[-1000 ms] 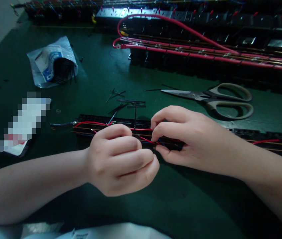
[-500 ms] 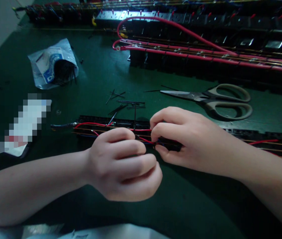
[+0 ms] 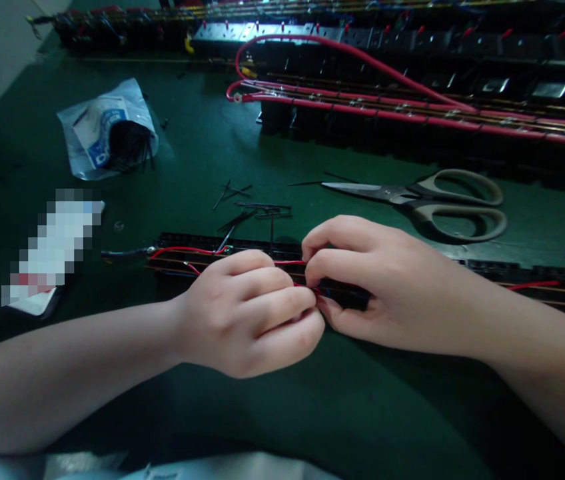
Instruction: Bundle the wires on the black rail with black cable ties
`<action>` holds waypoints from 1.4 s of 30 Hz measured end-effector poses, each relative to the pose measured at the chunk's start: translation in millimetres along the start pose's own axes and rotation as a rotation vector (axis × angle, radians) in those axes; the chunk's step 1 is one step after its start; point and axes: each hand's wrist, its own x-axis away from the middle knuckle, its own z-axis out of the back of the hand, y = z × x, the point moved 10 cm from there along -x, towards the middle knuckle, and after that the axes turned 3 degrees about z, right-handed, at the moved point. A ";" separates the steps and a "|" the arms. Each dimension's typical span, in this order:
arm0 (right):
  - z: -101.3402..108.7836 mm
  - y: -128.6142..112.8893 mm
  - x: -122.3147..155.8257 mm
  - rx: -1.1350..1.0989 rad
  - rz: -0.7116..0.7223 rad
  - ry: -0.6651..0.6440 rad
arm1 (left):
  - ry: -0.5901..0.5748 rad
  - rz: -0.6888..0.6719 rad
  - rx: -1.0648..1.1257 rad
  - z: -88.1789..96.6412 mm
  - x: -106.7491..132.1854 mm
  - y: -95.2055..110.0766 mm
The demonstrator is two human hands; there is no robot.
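A long black wiring strip (image 3: 187, 239) lies across the table in front of me, with red wires (image 3: 182, 249) and brass-coloured rods along it. My left hand (image 3: 252, 313) is closed in a pinch over the strip's near edge; what its fingertips hold is hidden. Close against it, my right hand (image 3: 377, 287) is closed, with thumb and fingers about a thin red wire on the strip. A dark cable tie (image 3: 271, 233) sticks up from the strip just beyond my hands. Several loose black cable ties (image 3: 262, 207) lie behind it.
Scissors (image 3: 402, 195) lie beyond my right hand, blades pointing left. An opened plastic bag (image 3: 77, 143) of black cable ties stands at the upper left, above a phone (image 3: 52, 257) with a blurred screen. Larger black assemblies with a thick red cable (image 3: 372, 60) fill the back.
My left hand has moved slightly up and towards the right hand, its fingers now nearer the strip. My right hand has barely shifted and keeps its pinch.
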 end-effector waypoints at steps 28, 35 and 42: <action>-7.1 4.9 -1.3 0.097 -0.064 -0.045 | 0.006 -0.073 0.013 1.1 2.0 8.1; -7.8 3.0 -1.4 0.102 -0.057 -0.056 | -0.122 -0.075 0.007 -10.4 -0.8 9.8; -7.5 3.5 -1.4 0.120 -0.062 -0.033 | -0.181 -0.052 -0.015 -17.3 3.3 8.4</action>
